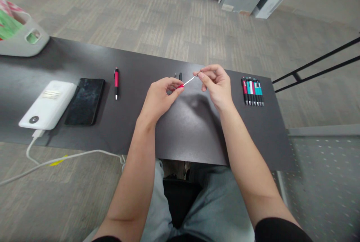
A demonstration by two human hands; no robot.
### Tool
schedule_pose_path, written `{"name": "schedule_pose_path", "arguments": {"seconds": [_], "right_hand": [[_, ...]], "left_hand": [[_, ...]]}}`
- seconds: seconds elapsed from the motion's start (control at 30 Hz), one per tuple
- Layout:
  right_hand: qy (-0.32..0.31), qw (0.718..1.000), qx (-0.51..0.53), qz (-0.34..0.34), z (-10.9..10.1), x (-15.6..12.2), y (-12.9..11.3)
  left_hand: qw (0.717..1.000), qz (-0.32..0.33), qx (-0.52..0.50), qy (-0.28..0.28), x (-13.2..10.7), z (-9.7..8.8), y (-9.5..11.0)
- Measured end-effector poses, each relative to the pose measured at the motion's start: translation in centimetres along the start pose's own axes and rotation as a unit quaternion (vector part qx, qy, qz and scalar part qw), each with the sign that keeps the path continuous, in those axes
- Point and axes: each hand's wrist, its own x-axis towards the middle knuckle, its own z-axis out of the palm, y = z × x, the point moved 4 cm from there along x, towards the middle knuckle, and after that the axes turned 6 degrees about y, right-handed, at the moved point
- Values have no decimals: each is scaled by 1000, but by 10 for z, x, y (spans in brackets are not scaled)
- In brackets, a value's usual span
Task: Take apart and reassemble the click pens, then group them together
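Above the middle of the dark table, my left hand (159, 97) is closed on the red barrel (180, 86) of a pen, mostly covered by the fingers. A thin white ink refill (189, 81) runs from that barrel toward my right hand (215, 84). The fingertips of my right hand pinch the refill's far end, where a small dark tip shows. Just beyond my left fingers lies a black pen part (180, 76) with a smaller piece beside it, partly hidden. A whole red and black pen (116, 83) rests to the left.
Several red, white and teal pens (253, 91) lie in a row at the right. On the left are a black phone (86, 101) and a white power bank (49, 103) with a white cable (84, 153). A white basket (36, 38) stands at the far left.
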Motion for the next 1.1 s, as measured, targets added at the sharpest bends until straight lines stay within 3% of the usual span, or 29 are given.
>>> {"name": "schedule_pose_path", "arguments": {"seconds": [0.47,0.7,0.8,0.9,1.0,1.1], "right_hand": [[-49,998,-23,41,19,-12,-1],[-78,990,-117,-14,18,-13,10],[-95,968,-224,-58,17,-14,8],[-137,924,-343,-97,23,-19,4],[-162,890,-411,-108,30,-23,4],[-170,881,-429,-108,35,-23,4]], "left_hand": [[1000,-10,0,-6,-1,2,2],[999,-37,-1,28,1,-6,-1],[995,-59,-3,78,2,-13,-6],[992,-59,-10,109,2,-17,-7],[992,-59,-13,108,2,-17,-8],[993,-66,-8,100,1,-16,-9]]}}
